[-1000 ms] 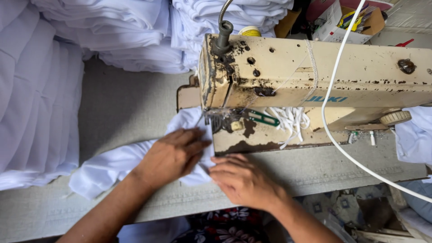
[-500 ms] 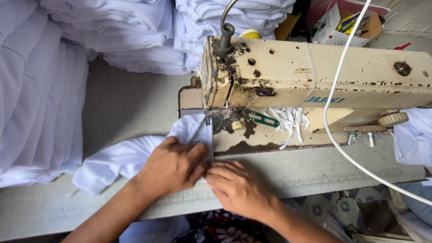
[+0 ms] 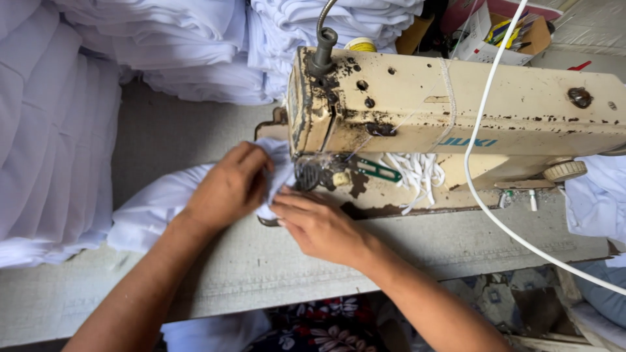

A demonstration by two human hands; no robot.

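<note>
A worn cream sewing machine (image 3: 456,111) with dark chipped patches stands on the grey table (image 3: 163,137). A piece of white cloth (image 3: 153,205) lies on the table and runs under the machine's head. My left hand (image 3: 228,186) presses flat on the cloth and pinches its edge just left of the needle area. My right hand (image 3: 316,225) rests on the cloth's near edge in front of the needle, fingers pointing left toward my left hand. The needle itself is hidden by the machine head.
Stacks of folded white cloth (image 3: 52,143) fill the left side and the back (image 3: 195,45). A white cable (image 3: 486,143) hangs across the machine. A cardboard box (image 3: 505,32) with small items sits at the back right. More white fabric (image 3: 596,199) lies at the right edge.
Both hands have slid the white cloth further toward the machine's needle area. My left hand moved up and right, and my right hand followed close beside it.
</note>
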